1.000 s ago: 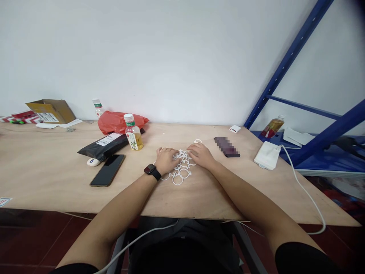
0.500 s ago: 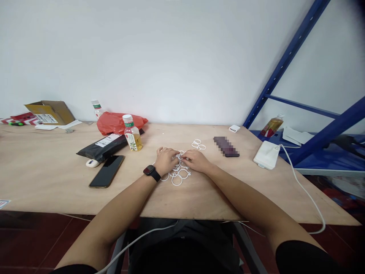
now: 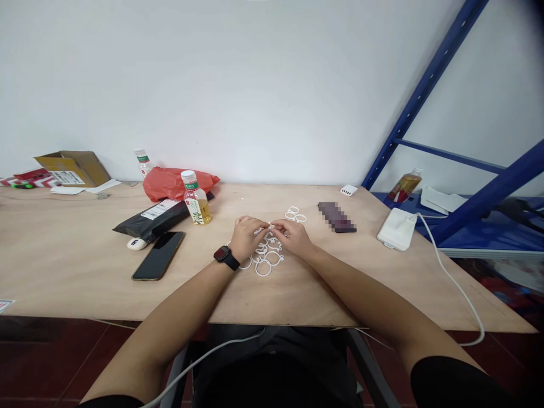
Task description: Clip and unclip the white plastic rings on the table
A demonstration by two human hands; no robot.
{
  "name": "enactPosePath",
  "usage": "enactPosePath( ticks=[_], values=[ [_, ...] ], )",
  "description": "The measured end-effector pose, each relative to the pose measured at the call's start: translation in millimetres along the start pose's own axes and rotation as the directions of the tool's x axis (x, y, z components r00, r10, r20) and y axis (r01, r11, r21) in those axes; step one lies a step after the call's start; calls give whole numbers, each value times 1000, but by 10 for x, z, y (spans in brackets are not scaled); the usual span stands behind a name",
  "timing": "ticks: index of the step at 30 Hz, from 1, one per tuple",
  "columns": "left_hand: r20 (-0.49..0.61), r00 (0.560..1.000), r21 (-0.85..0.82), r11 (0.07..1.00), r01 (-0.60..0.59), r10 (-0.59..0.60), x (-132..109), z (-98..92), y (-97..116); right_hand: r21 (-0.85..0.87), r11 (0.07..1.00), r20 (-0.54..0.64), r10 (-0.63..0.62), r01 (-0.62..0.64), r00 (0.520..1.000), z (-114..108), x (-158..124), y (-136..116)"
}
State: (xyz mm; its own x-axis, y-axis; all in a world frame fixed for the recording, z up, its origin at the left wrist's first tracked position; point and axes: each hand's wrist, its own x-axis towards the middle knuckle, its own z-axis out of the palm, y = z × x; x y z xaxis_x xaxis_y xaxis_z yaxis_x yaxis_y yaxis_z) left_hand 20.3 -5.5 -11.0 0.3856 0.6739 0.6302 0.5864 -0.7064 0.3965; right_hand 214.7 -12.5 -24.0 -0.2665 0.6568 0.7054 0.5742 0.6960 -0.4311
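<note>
Several white rings (image 3: 263, 268) lie in a loose pile on the wooden table (image 3: 280, 300). Above the pile's far side my left hand (image 3: 249, 236) and my right hand (image 3: 292, 237) meet, their thumbs and fingers pinched on a small white ring piece (image 3: 271, 226) between them. Fingers hide most of that piece. Beyond my right hand, a small separate group of white rings (image 3: 295, 214) rests on the table.
To the left are a black phone (image 3: 158, 256), an earphone case (image 3: 136, 243), a black parcel (image 3: 148, 222), a bottle (image 3: 196, 198) and a red bag (image 3: 164, 182). On the right lie a pixelated dark object (image 3: 337, 217) and a white power bank (image 3: 396, 229) with a cable.
My fingertips have lifted slightly and come closer together, and the white piece between them shows more clearly. Both wrists stay in nearly the same place.
</note>
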Motion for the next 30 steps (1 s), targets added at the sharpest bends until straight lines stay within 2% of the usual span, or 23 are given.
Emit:
enactPosePath(
  ticks=[3,6,10,15,20,24,27,30],
  values=[
    [-7,1000,8,1000,-3,3,0,11,-7,56,998,48,33,-36,998,-3,13,-5],
    [-14,1000,15,1000,21,-21,-3,23,-10,101,994,49,47,-51,998,-13,28,-14],
    [53,998,23,999,44,-45,-1,5,-2,159,982,66,90,-100,994,-34,36,-38],
    [144,989,21,1000,15,-18,1,-50,3,216,966,135,114,-141,984,-66,27,-57],
    [146,989,21,999,-32,29,2,-62,16,237,958,162,122,-159,979,-65,41,-90],
    [80,996,44,999,21,-24,11,-24,34,123,982,35,143,-146,989,-82,91,-22],
    [112,992,69,997,45,-53,8,-3,21,-58,989,-61,130,-134,990,-160,109,185],
    [177,981,98,993,68,-84,-3,2,-8,-232,965,-34,120,-125,992,-262,92,456]
  ],
)
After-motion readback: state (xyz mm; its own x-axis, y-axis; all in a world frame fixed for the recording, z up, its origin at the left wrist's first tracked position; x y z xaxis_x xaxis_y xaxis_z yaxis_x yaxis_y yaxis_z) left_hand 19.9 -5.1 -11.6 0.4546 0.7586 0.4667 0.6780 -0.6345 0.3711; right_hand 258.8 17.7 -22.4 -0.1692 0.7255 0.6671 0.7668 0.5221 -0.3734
